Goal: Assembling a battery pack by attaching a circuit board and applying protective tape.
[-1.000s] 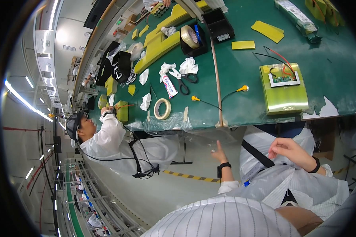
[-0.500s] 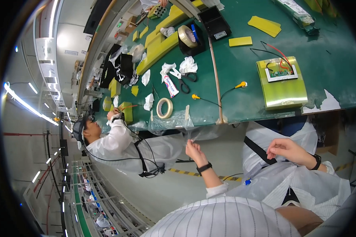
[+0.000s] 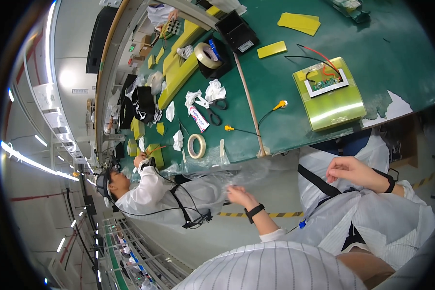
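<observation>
- I have the left hand below the table edge, fingers curled together, tips at the fringe of the clear plastic film; I cannot tell whether they pinch it
- The film hangs along the edge, just beyond those fingers
- My right hand is well apart from it, fingers loosely bent, nothing visible between them
- I see the yellow-green pack on the table beyond that hand

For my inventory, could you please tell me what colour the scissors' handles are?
The scissors' handles are black, as the head view shows best.
</observation>
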`<state>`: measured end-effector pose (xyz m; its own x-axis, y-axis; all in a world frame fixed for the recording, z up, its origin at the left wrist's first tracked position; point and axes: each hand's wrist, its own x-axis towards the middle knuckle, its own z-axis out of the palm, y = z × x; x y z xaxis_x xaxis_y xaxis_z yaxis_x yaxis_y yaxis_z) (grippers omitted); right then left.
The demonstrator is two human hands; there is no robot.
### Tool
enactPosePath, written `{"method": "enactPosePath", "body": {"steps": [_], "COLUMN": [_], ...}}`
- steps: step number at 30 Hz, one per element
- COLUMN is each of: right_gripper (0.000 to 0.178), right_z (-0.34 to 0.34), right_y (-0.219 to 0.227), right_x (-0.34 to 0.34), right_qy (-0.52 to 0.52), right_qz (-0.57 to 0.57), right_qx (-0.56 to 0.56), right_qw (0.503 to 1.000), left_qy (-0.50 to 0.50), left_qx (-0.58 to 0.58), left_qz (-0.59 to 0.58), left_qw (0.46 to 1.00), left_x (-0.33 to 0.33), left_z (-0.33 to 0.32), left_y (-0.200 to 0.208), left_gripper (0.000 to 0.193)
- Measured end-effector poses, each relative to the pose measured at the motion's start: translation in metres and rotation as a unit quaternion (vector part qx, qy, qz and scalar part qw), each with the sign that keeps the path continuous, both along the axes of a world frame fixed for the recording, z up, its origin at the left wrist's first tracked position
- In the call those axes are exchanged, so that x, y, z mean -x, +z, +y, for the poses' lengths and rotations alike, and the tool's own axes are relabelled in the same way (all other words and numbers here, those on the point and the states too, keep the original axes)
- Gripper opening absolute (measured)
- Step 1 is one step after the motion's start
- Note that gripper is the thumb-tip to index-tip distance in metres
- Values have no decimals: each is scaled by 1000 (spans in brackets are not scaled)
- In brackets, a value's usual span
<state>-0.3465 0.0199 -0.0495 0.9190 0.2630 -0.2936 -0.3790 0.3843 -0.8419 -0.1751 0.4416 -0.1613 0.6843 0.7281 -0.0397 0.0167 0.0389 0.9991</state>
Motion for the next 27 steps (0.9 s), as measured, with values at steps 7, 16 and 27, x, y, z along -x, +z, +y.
{"method": "enactPosePath", "body": {"steps": [7, 16, 27], "right_gripper": [17, 17, 21], "right_z": [-8, -11, -28], "right_y": [-1, -19, 51], "right_x": [-5, -9, -27], "right_qy": [-4, -35, -230], "right_qz": [4, -86, -249], "right_qx": [5, 90, 190], "right_qw": [1000, 992, 921], "left_qy": [20, 110, -639], "left_qx": [308, -145, 41], "left_qz": [161, -101, -133], "left_qw": [938, 978, 757], "left_x": [42, 25, 36], "left_z": [5, -40, -276], "left_y": [-59, 70, 149], "left_gripper": [31, 42, 26]}}
